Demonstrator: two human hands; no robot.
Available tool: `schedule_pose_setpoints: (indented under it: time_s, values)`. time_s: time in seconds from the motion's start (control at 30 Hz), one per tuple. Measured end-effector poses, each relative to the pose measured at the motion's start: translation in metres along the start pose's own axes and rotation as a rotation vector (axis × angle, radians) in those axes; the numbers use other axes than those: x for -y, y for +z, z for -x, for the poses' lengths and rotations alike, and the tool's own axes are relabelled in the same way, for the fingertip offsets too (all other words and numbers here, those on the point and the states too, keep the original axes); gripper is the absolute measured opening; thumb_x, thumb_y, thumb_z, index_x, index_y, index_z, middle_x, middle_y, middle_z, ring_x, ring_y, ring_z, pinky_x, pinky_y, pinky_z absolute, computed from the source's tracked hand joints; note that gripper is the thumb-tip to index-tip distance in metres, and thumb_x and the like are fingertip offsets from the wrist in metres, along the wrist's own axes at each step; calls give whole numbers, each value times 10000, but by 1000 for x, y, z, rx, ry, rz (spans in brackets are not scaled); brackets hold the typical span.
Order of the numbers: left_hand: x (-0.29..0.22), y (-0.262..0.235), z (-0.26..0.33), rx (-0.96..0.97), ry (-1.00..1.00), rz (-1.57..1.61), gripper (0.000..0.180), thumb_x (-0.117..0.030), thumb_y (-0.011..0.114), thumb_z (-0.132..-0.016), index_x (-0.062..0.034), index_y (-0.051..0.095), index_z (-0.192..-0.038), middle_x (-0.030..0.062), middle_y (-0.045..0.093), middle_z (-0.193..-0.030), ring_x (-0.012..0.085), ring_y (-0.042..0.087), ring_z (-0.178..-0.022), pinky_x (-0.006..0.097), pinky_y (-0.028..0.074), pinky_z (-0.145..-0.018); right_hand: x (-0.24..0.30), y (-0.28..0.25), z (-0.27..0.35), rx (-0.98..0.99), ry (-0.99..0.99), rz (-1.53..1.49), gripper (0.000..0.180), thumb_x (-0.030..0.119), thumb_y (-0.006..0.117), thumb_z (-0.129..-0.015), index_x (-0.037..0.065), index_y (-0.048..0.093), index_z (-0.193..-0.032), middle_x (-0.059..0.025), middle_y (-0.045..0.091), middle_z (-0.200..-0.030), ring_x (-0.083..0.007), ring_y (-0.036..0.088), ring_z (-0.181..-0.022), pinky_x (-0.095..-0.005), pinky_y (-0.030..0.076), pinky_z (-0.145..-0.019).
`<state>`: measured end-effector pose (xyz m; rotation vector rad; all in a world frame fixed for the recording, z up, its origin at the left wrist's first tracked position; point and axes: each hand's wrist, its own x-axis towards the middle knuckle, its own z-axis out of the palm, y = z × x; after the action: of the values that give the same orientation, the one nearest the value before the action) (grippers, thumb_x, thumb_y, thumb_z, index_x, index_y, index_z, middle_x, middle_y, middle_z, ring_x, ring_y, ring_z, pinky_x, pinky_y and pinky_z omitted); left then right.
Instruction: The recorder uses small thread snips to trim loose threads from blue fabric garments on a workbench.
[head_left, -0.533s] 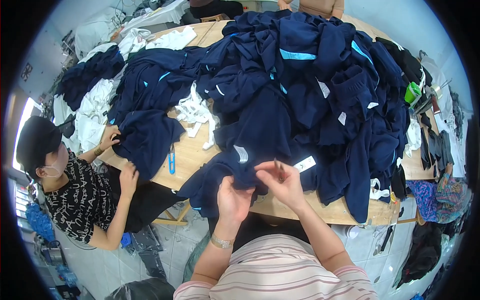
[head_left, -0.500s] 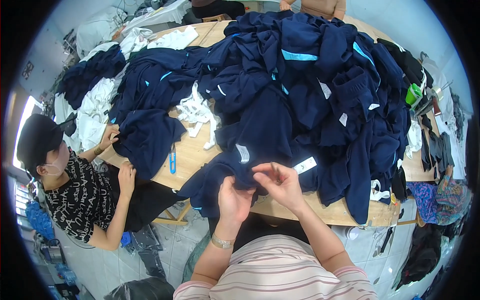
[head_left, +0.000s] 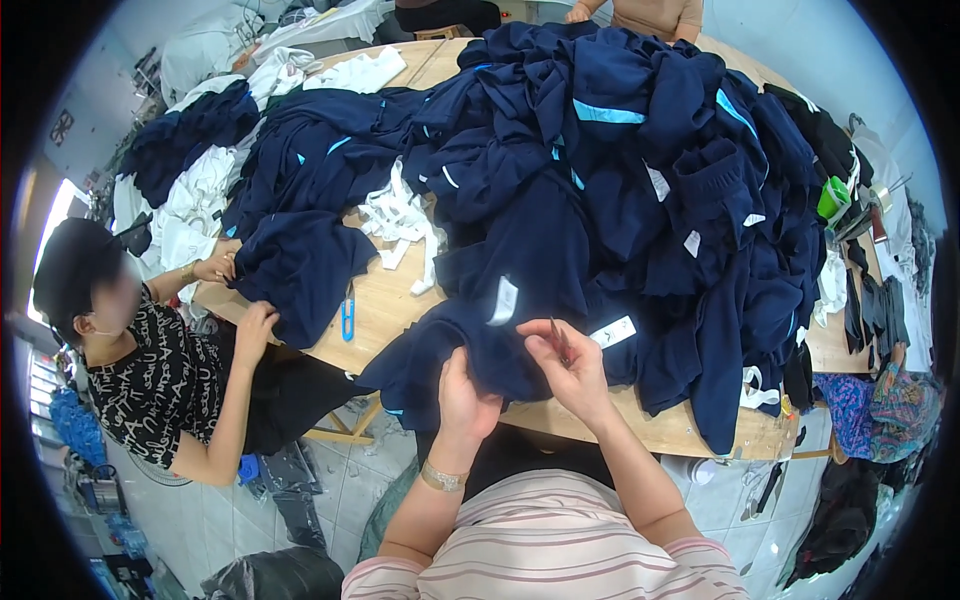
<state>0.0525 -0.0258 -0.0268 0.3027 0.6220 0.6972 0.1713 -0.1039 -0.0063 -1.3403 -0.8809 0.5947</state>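
Sitting at the left, a co-worker [head_left: 150, 400] in a black patterned shirt has both hands at a navy cloth [head_left: 300, 270]; a blue tool [head_left: 348, 320] lies just beside it on the wooden table [head_left: 395, 312]. At the near edge, the navy garment [head_left: 425, 350] appears soft and rumpled, with a light-blue sliver at its lower left. The left hand [head_left: 470, 400] grips its near part, the fingers partly hidden by fabric. Above this hand and slightly right, a white label [head_left: 503, 300] is blurred. The right hand [head_left: 572, 372] is closed on a small, dark, pointed tool [head_left: 560, 342]. Farther right, a heap of navy garments [head_left: 620, 215] shows light-blue panels and white labels. At the far right, a bright green container [head_left: 830, 203] stands tilted; its contents cannot be made out.
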Motion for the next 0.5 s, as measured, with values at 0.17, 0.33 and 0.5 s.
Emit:
schedule_pose_setpoints:
  time_s: [0.17,0.33,0.5]
  values:
    - [-27,10,13,288,-123,-170,318,-205,367,-990,10,584,-1077,72,628,-1021,153,616,-907,290,514,-795,18,-11,-1,-76,18,-37,170,73,556,-929,40,657,-1061,83,474,-671,3,373,-592,-155,270,-526]
    - [-47,12,29,769,-80,-1091,335,-257,474,-955,42,597,-1040,55,574,-918,148,502,-919,274,401,-839,51,-25,-5,-212,-485,-1,228,177,514,-939,-5,649,-907,-95,600,-797,-167,547,-699,-263,422,-639]
    - [-61,47,28,1552,326,-1213,201,-80,493,-895,31,569,-1044,135,536,-892,252,514,-850,303,408,-764,83,-14,1,276,-470,-30,454,417,475,-934,-1,650,-931,-214,643,-990,-339,581,-1036,-403,431,-907]
